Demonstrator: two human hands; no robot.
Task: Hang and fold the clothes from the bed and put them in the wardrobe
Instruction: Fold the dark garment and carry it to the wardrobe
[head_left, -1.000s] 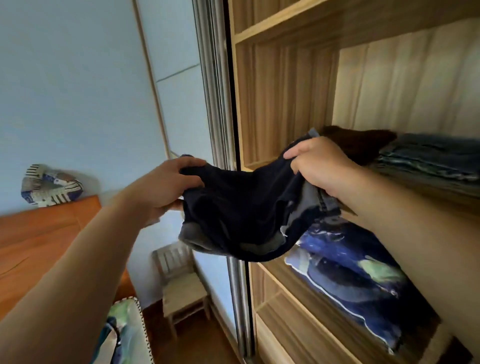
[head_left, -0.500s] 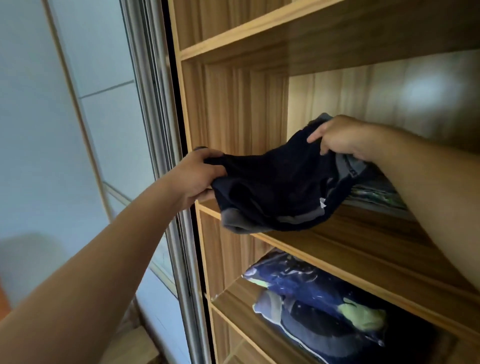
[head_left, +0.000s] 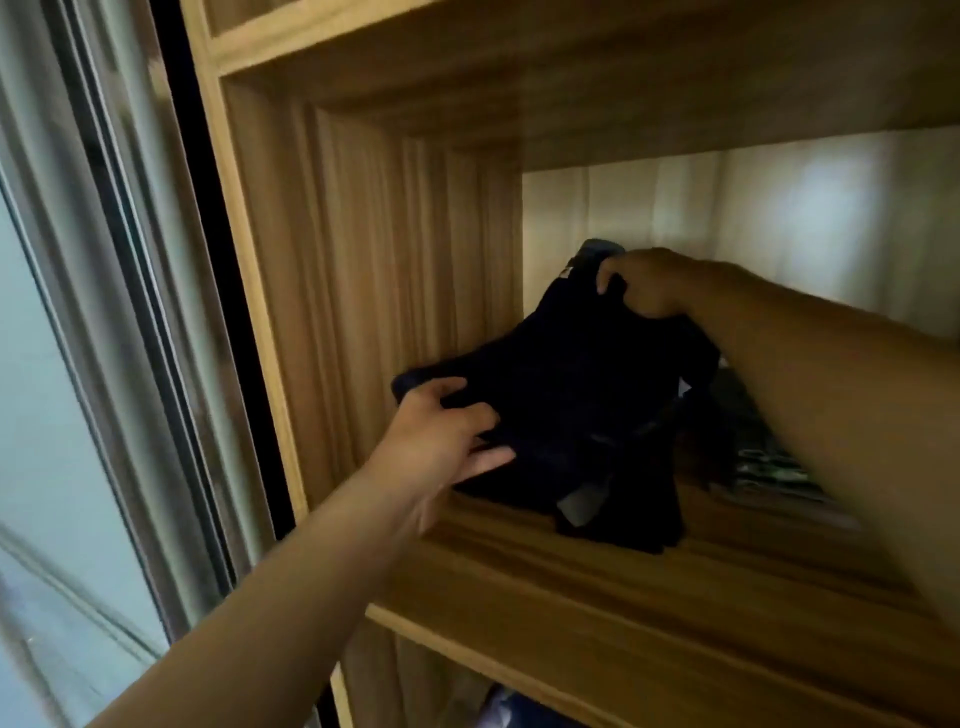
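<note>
A dark navy folded garment (head_left: 566, 410) with grey trim lies partly on the wooden wardrobe shelf (head_left: 597, 587), its near edge touching the board. My left hand (head_left: 441, 441) holds its left front corner, thumb on top and fingers spread underneath. Deeper in the compartment, my right hand (head_left: 644, 286) grips the garment's far top edge with curled fingers, lifting that end. My right forearm crosses the right side of the compartment and hides part of it.
Folded clothes (head_left: 763, 462) lie on the same shelf to the right, half hidden by my arm. The wardrobe's side panel (head_left: 374, 270) stands close on the left. A sliding door frame (head_left: 130, 312) runs down the left. Blue fabric (head_left: 514, 706) shows on the shelf below.
Both hands have carried the garment forward into the compartment; it now rests partly on the shelf board. The view has moved closer and up.
</note>
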